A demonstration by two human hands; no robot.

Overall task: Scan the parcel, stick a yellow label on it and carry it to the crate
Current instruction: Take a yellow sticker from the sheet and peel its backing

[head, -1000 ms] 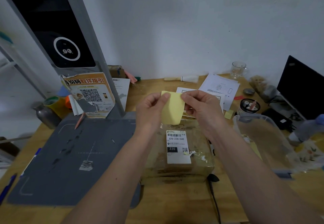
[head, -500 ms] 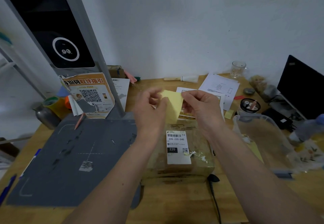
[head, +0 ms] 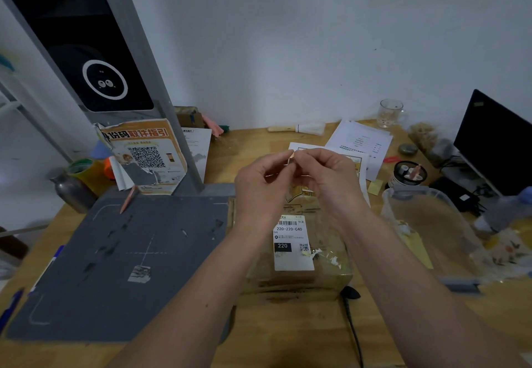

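Observation:
The parcel (head: 325, 264) is a brown box wrapped in clear tape, with a white shipping label (head: 292, 252) on top, and it lies on the wooden desk in front of me. My left hand (head: 263, 186) and my right hand (head: 328, 180) meet above its far edge. Their fingertips pinch the yellow label (head: 291, 159), of which only a thin sliver shows edge-on. The clear plastic crate (head: 426, 195) stands just right of the parcel.
A grey scanning mat (head: 115, 252) lies to the left under a scanner post (head: 161, 108). A black cable (head: 352, 318) runs off the desk's front. Papers (head: 362, 137), a glass (head: 390, 113), a jar (head: 408, 173), yellow notes (head: 375, 187) and a laptop (head: 495, 143) crowd the back right.
The yellow label, held flat and wide before, has turned edge-on between my fingertips. Both hands have closed in towards each other.

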